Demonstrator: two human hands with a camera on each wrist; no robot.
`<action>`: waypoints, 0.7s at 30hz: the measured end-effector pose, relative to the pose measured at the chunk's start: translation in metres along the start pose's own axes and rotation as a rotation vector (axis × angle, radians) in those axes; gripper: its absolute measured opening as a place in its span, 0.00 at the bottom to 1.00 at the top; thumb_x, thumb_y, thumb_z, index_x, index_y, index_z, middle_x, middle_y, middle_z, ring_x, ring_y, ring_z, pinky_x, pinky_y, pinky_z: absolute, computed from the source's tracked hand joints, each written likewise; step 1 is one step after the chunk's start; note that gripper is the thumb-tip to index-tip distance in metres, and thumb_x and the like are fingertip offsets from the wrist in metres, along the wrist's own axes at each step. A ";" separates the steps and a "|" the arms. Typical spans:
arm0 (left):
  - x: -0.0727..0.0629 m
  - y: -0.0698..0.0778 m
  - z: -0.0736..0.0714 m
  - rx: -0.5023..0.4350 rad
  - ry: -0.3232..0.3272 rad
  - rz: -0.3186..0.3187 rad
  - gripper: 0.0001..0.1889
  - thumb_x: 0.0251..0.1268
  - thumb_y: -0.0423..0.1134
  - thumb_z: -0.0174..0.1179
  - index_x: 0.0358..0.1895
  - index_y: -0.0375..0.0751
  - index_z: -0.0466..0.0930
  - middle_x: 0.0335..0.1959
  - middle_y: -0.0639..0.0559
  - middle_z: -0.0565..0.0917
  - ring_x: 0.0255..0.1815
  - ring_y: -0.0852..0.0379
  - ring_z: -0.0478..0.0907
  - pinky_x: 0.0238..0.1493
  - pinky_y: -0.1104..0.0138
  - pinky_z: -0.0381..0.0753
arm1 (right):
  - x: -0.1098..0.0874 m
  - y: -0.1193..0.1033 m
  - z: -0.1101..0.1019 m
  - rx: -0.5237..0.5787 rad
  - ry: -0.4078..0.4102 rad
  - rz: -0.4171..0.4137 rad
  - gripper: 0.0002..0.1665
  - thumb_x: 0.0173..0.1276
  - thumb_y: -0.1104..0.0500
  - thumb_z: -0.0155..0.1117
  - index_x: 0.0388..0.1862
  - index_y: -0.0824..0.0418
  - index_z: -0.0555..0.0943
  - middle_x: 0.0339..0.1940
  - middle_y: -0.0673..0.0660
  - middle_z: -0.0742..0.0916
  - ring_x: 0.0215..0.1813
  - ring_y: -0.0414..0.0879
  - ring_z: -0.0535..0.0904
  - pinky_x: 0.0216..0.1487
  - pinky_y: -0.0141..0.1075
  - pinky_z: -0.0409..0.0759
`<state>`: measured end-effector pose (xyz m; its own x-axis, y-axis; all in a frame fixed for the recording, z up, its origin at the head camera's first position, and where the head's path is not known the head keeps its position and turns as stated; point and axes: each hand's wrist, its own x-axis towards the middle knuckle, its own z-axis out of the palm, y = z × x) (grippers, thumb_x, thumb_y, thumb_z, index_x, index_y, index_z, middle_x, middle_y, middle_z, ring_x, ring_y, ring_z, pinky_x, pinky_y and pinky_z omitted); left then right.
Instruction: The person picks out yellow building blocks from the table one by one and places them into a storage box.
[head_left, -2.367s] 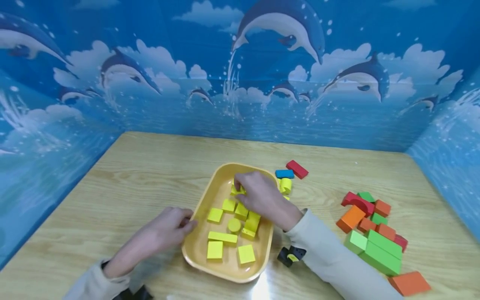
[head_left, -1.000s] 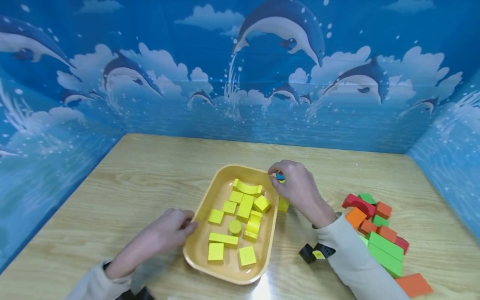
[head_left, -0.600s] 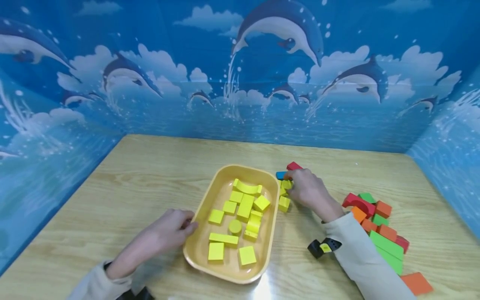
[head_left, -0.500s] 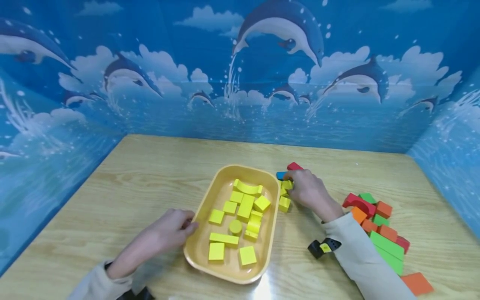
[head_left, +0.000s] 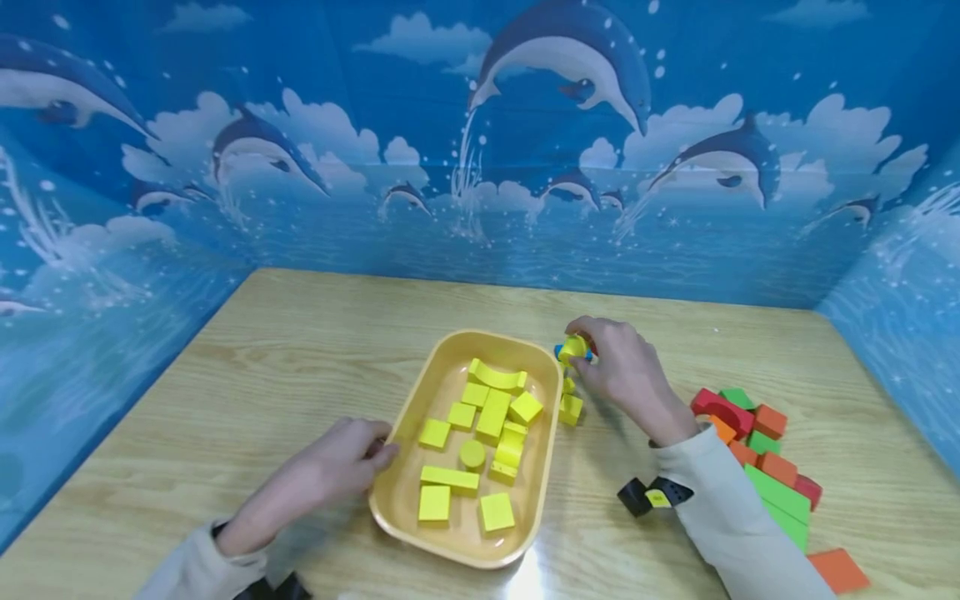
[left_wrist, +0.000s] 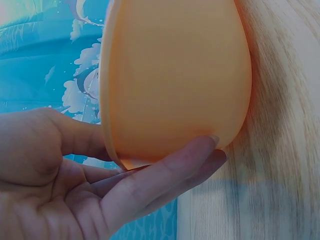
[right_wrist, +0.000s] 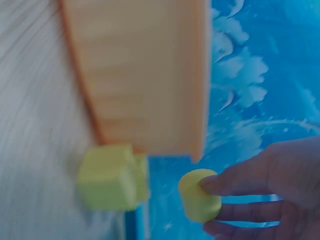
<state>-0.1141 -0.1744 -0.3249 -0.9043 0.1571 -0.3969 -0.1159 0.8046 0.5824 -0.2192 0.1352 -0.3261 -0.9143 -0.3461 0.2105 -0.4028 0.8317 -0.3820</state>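
A yellow cylinder block [head_left: 573, 347] is pinched between the thumb and fingers of my right hand [head_left: 628, 373], raised just beyond the right rim of the tan tray [head_left: 406, 508]. The right wrist view shows the same yellow cylinder [right_wrist: 200, 197] between thumb and fingertips. My left hand [head_left: 341, 458] grips the tray's left rim. In the left wrist view its thumb goes over the rim and its fingers lie along the outer wall [left_wrist: 175, 80]. Several yellow blocks, among them an arch [head_left: 497, 377] and a round block [head_left: 472, 454], lie in the tray.
Yellow cubes [head_left: 571, 409] stand against the tray's right side, with a blue block [head_left: 558, 352] behind, partly hidden. At the right lies a pile of red, orange and green blocks, including a long green block [head_left: 780, 500]. An orange block [head_left: 840, 570] sits nearest the front.
My right hand has left the tray, where an arch now lies at the back, reached to the blocks outside its right rim and lifted a yellow cylinder. The left hand has stayed put.
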 end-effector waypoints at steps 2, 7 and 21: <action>0.000 0.001 0.000 0.000 -0.002 -0.012 0.07 0.71 0.34 0.52 0.34 0.40 0.77 0.21 0.50 0.76 0.21 0.57 0.71 0.21 0.68 0.70 | 0.000 -0.007 -0.004 0.027 0.039 -0.028 0.21 0.59 0.63 0.71 0.53 0.62 0.80 0.39 0.59 0.85 0.35 0.51 0.78 0.33 0.44 0.78; 0.000 0.003 -0.001 -0.002 -0.013 -0.051 0.06 0.70 0.34 0.52 0.35 0.41 0.78 0.22 0.49 0.77 0.21 0.57 0.72 0.22 0.69 0.70 | 0.001 -0.024 -0.007 0.110 0.074 -0.115 0.20 0.60 0.63 0.71 0.52 0.61 0.80 0.47 0.59 0.86 0.44 0.54 0.82 0.43 0.48 0.81; 0.000 -0.001 0.003 0.017 0.033 0.052 0.09 0.69 0.33 0.53 0.28 0.40 0.75 0.19 0.51 0.74 0.19 0.58 0.70 0.19 0.69 0.68 | 0.012 -0.080 0.036 0.168 -0.088 -0.248 0.13 0.62 0.61 0.70 0.41 0.59 0.76 0.32 0.51 0.83 0.31 0.43 0.77 0.32 0.33 0.77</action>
<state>-0.1128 -0.1735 -0.3270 -0.9221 0.1798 -0.3426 -0.0618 0.8057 0.5891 -0.1997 0.0483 -0.3257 -0.7842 -0.5723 0.2397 -0.6090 0.6362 -0.4737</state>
